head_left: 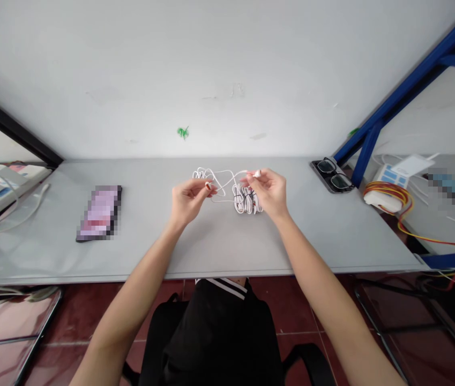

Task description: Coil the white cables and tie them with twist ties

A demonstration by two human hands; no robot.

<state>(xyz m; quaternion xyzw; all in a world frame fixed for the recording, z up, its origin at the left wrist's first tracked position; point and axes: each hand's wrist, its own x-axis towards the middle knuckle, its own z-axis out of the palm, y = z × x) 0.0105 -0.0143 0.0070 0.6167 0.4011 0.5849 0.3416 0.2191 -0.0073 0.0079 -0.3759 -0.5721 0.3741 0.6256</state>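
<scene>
Two hands raised, both pinched almost shut. L hand grips small cable end w/ red mark; R hand pinches white cable end. Thin white cable loops between them to coil w/ dark tie, resting on grey table. Ends partly hidden by fingers, hard to make out. Blurred phone well left.

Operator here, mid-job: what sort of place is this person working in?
Probably a plain workroom or small workshop, though I can't be sure: a grey desk on a blue metal frame, coiled red-and-yellow wires nearby, and a dark red tiled floor.
</scene>
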